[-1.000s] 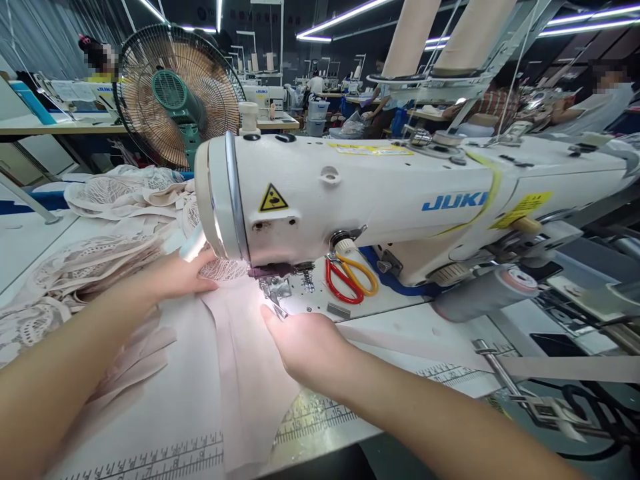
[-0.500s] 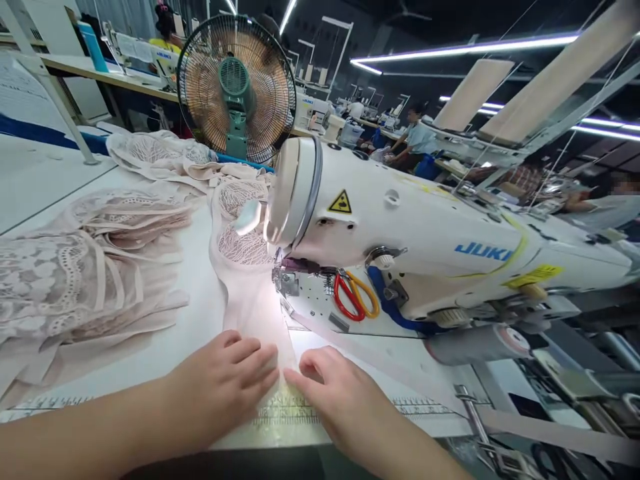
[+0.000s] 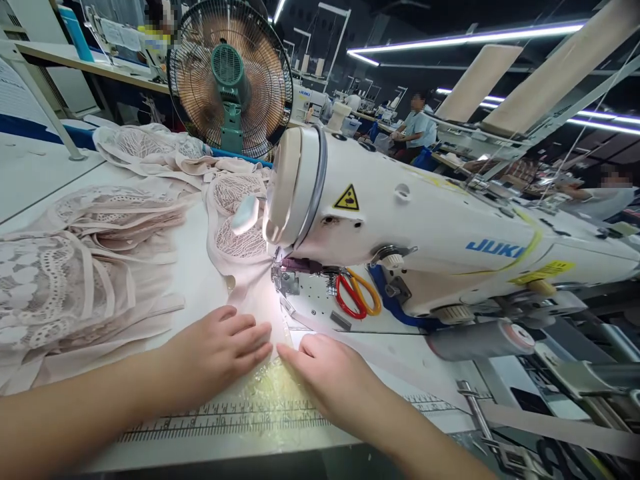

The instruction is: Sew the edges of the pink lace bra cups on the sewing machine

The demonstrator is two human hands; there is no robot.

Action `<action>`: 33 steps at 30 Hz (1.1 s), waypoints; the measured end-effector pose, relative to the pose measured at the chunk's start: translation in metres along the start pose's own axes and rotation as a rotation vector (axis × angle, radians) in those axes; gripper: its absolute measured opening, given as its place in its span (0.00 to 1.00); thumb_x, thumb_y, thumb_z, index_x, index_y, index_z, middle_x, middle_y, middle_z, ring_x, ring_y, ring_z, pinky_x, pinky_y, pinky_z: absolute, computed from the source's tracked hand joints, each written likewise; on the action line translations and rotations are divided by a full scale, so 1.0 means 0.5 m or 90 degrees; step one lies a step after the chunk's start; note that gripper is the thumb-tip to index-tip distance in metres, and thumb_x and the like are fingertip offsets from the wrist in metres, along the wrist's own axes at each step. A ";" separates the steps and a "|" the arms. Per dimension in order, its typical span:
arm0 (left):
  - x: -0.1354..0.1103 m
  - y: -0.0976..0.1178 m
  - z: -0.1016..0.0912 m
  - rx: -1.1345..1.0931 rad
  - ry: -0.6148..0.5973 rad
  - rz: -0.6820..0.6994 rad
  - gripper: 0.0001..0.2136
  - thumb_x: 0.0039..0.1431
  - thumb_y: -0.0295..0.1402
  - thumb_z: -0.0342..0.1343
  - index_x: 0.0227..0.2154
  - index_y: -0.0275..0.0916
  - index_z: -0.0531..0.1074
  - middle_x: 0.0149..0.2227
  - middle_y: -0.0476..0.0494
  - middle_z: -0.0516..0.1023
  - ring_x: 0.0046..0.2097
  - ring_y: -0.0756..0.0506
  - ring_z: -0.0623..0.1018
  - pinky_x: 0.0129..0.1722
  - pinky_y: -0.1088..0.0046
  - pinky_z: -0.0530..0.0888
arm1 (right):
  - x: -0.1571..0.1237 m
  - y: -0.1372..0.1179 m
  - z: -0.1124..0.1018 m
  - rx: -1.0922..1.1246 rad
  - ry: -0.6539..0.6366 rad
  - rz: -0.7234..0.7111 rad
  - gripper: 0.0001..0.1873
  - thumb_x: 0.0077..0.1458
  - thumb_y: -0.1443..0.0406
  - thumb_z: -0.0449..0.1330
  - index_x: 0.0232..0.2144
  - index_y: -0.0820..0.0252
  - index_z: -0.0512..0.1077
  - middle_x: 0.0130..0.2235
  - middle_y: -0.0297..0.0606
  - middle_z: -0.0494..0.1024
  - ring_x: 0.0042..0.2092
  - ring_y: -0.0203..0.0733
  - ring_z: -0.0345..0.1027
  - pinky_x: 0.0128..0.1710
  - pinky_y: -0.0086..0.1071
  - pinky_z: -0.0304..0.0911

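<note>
A pale pink lace bra [image 3: 239, 233] lies on the machine bed, and its plain fabric wing passes under the presser foot [image 3: 280, 277] of a white sewing machine [image 3: 345, 200]. My left hand [image 3: 217, 353] rests on the wing's near part, palm down, with its fingers lying over the fabric. Opposite it, my right hand [image 3: 327, 377] has its thumb stretched to the fabric edge and its other fingers curled under, apparently pinching that edge; the fingertips are hidden. The two hands nearly touch in front of the needle. A narrow pink elastic band [image 3: 360, 343] runs from the foot to the right.
Stacked lace pieces [image 3: 90, 267] cover the table's left side. Red-and-yellow-handled scissors [image 3: 357, 293] lie under the machine arm. A printed ruler [image 3: 225, 421] runs along the front edge. Behind stands a large fan [image 3: 230, 73]; a co-worker [image 3: 417, 127] sits farther back.
Both hands have moved slightly away from me, toward the needle, with the fabric. More of the ruler shows at the front edge. The view has shifted a little.
</note>
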State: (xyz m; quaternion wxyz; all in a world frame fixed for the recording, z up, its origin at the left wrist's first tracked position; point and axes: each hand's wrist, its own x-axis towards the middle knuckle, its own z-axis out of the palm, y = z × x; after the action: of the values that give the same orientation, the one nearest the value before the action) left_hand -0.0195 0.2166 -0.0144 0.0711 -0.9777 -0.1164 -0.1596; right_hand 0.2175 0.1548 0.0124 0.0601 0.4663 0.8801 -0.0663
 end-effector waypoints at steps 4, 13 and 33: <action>0.004 -0.023 0.000 0.013 -0.002 0.005 0.15 0.63 0.26 0.49 0.51 0.39 0.70 0.52 0.42 0.74 0.47 0.42 0.74 0.47 0.63 0.65 | 0.016 0.008 -0.003 0.004 -0.028 0.017 0.28 0.54 0.70 0.51 0.59 0.55 0.64 0.30 0.38 0.73 0.31 0.42 0.64 0.25 0.33 0.45; 0.008 -0.068 0.011 0.024 -0.013 0.009 0.15 0.65 0.25 0.46 0.51 0.41 0.71 0.54 0.43 0.74 0.48 0.42 0.74 0.52 0.60 0.64 | 0.052 0.006 -0.040 0.023 -0.119 0.060 0.31 0.58 0.69 0.50 0.63 0.59 0.56 0.33 0.39 0.79 0.33 0.43 0.70 0.22 0.32 0.43; 0.038 -0.157 -0.001 0.080 -0.136 0.014 0.20 0.67 0.25 0.36 0.53 0.41 0.69 0.55 0.39 0.73 0.56 0.37 0.70 0.53 0.52 0.64 | 0.125 -0.021 -0.082 0.002 -0.204 0.192 0.35 0.63 0.55 0.47 0.66 0.66 0.45 0.27 0.43 0.79 0.29 0.53 0.73 0.22 0.36 0.57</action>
State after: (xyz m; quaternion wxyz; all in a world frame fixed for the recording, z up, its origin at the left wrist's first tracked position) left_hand -0.0217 0.2958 0.0002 0.1212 -0.9840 -0.1220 -0.0461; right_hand 0.1722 0.2069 0.0427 0.2075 0.5765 0.7794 -0.1309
